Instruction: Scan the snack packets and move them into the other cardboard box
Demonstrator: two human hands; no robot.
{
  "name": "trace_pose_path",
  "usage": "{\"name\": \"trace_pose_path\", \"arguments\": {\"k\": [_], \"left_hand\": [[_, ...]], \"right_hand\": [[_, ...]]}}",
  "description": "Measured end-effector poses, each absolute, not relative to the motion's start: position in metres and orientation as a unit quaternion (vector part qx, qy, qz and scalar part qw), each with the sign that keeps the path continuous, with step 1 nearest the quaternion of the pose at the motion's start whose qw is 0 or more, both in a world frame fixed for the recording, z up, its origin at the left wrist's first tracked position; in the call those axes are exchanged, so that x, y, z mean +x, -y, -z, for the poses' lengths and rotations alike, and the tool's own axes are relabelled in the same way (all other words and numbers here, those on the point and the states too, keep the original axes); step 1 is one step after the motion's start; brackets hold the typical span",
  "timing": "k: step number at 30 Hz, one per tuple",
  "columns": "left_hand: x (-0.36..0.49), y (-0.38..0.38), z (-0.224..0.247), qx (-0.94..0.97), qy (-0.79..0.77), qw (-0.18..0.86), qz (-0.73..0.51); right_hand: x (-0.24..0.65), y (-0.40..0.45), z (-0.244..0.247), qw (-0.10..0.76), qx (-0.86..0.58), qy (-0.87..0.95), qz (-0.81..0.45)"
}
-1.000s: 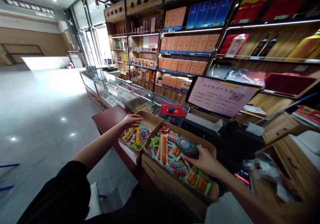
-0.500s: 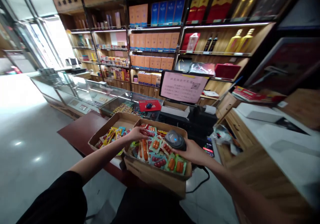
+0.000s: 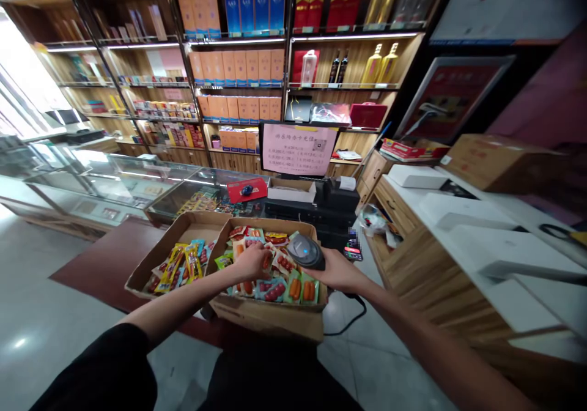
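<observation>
Left hand (image 3: 252, 262), formerly left of the sausage box (image 3: 270, 321), now over it, grip indeterminable; right hand (image 3: 340, 270) grips scanner (image 3: 304, 251) above it.

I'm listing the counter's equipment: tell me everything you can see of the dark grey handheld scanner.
The dark grey handheld scanner has a rounded, plastic-looking head with a small blue light on top. The bare right hand grips its rear, its head pointing leftward over colourful plastic snack packets in a brown cardboard box; contact below is unclear.
</observation>
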State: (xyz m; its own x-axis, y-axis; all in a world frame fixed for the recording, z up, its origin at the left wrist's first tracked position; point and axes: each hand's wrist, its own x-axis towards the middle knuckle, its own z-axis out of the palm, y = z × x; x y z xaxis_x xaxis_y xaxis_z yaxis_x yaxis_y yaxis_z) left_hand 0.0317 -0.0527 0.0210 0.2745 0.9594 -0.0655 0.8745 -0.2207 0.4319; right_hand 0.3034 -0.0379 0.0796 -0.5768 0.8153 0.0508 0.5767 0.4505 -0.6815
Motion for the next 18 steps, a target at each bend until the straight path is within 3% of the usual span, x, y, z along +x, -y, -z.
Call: {"name": "trace_pose_path", "arguments": {"k": [3, 10, 18], "left_hand": [[0.026, 0.045, -0.024, 0.725, -0.619, 0.249, -0.172], [0.000, 0.019, -0.043, 0.439, -0.568, 0.556, -0.419], [-0.003, 0.018, -0.058, 0.386, -0.574, 0.568, -0.446]], "right_hand": [[0.301, 0.040, -0.080, 0.197, -0.414, 0.826, -0.327], [0.292, 0.042, -0.089, 0.188, -0.407, 0.830, -0.332], [0.278, 0.047, -0.104, 0.184, -0.386, 0.841, -0.332]]}}
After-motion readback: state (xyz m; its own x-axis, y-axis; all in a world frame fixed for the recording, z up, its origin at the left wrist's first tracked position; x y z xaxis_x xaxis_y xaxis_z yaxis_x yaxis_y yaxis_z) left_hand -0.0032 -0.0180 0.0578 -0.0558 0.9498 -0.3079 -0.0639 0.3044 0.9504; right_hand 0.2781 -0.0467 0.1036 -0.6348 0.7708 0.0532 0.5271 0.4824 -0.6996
